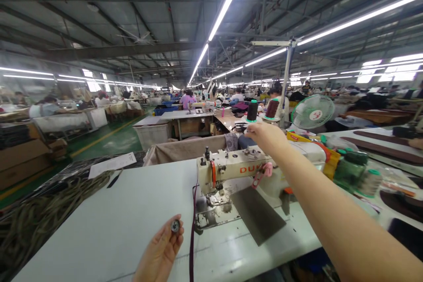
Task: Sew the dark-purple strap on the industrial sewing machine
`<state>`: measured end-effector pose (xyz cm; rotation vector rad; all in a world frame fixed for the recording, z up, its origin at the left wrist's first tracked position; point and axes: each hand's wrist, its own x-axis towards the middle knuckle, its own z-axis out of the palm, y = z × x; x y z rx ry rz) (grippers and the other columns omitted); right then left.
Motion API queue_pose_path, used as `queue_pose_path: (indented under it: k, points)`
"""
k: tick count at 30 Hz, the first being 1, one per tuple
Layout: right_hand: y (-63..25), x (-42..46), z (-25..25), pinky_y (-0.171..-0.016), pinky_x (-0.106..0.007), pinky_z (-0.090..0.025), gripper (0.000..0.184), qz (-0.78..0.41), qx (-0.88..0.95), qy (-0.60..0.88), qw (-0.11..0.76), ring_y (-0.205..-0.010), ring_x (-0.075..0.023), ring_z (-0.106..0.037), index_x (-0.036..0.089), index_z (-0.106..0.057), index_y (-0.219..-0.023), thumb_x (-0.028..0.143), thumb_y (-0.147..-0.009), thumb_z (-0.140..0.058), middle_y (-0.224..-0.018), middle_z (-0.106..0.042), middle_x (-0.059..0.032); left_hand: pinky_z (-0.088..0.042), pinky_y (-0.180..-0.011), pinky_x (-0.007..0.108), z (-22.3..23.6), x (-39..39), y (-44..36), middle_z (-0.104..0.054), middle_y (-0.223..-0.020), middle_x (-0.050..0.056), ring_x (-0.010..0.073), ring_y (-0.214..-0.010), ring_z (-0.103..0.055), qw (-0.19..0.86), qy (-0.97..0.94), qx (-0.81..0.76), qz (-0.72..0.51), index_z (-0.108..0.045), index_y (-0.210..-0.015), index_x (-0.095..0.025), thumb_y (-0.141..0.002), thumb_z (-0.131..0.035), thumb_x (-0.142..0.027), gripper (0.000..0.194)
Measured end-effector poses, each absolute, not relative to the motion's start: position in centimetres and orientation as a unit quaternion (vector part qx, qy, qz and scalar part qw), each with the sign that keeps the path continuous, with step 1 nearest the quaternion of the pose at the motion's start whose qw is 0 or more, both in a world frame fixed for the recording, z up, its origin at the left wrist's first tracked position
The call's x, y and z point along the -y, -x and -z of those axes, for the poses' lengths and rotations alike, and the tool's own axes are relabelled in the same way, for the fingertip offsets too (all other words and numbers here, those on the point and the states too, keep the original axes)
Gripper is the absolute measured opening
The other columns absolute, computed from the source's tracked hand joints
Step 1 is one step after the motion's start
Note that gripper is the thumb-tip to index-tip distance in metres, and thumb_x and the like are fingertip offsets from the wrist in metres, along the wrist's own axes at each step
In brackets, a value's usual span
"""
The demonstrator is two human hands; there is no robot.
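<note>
The left hand (161,251) pinches a small, light, slippery-looking metal bobbin (175,225) by its rim, while the right hand (266,136), fingers hidden, reaches over the sewing machine (238,169).

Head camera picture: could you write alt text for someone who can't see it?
A person's left hand holds a small metal bobbin over a white table, while the right hand reaches past a sewing machine toward a dark thread spool.

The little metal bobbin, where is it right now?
The bobbin sits pinched in the left hand's fingertips, low in the head view, just left of the sewing machine's needle end, above the white table.
</note>
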<state>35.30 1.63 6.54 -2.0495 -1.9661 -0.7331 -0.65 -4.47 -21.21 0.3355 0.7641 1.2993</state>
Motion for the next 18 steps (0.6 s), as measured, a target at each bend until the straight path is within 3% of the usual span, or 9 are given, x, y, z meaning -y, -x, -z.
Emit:
queue_pose_path:
  k: [2,6,9,12,16,18]
  points:
    - [-34.2,-0.8,-7.5,-0.081,-0.032,-0.044,0.011,0.239,0.725,0.642,0.067,-0.099,-0.027,-0.073,0.017,-0.08,-0.106,0.028,-0.106,-0.076,-0.108,-0.078,-0.0126,-0.071,-0.075,0.027,21.6,4.4,0.9,-0.081,-0.106,0.014,0.0191,-0.084,-0.079,0.718,-0.158,-0.336,-0.588,-0.079,-0.125,-0.008,-0.095,-0.068,0.002,0.033]
    - [-30.9,3.1,-5.3,-0.083,-0.031,-0.044,0.005,0.244,0.803,0.543,0.033,-0.089,-0.0222,-0.07,0.018,-0.078,-0.105,0.022,-0.104,-0.08,-0.094,-0.076,-0.0069,-0.072,-0.083,0.03,22.7,4.1,1.3,-0.081,-0.109,0.013,0.021,-0.09,-0.079,0.737,-0.167,-0.289,-0.587,-0.079,-0.13,-0.012,-0.087,-0.087,-0.009,0.044]
    - [-28.4,6.9,-2.6,-0.081,-0.033,-0.047,0.008,0.273,0.88,0.371,0.116,-0.082,-0.0207,-0.065,0.016,-0.075,-0.109,0.023,-0.107,-0.077,-0.09,-0.071,-0.0037,-0.072,-0.085,0.032,22.9,4.1,1.3,-0.081,-0.11,0.015,0.0223,-0.092,-0.078,0.744,-0.164,-0.283,-0.582,-0.081,-0.127,-0.011,-0.074,-0.1,-0.016,0.056]
    - [-26.1,10.4,-0.8,-0.081,-0.035,-0.049,0.018,0.222,0.906,0.284,0.224,-0.078,-0.0193,-0.06,0.016,-0.073,-0.114,0.03,-0.117,-0.063,-0.084,-0.067,-0.0018,-0.071,-0.082,0.03,22.5,4.2,1.0,-0.082,-0.111,0.016,0.0216,-0.089,-0.078,0.734,-0.16,-0.296,-0.589,-0.084,-0.119,-0.011,-0.062,-0.107,-0.019,0.062]
    - [-23.9,12.5,2.0,-0.115,-0.043,-0.048,0.035,0.098,0.901,0.271,0.323,-0.09,-0.0199,-0.067,0.02,-0.073,-0.12,0.048,-0.118,-0.051,-0.089,-0.07,-0.0037,-0.07,-0.081,0.027,21.6,4.5,0.7,-0.083,-0.109,0.013,0.0196,-0.086,-0.078,0.721,-0.173,-0.299,-0.601,-0.087,-0.108,-0.013,-0.053,-0.111,-0.022,0.06]
    - [-23.5,12.3,4.5,-0.122,-0.044,-0.046,0.042,0.09,0.894,0.263,0.353,-0.088,-0.0196,-0.069,0.02,-0.072,-0.12,0.052,-0.118,-0.045,-0.087,-0.071,-0.0039,-0.07,-0.082,0.026,21.4,4.6,0.5,-0.084,-0.112,0.013,0.019,-0.086,-0.079,0.707,-0.181,-0.301,-0.614,-0.087,-0.103,-0.015,-0.05,-0.112,-0.023,0.06]
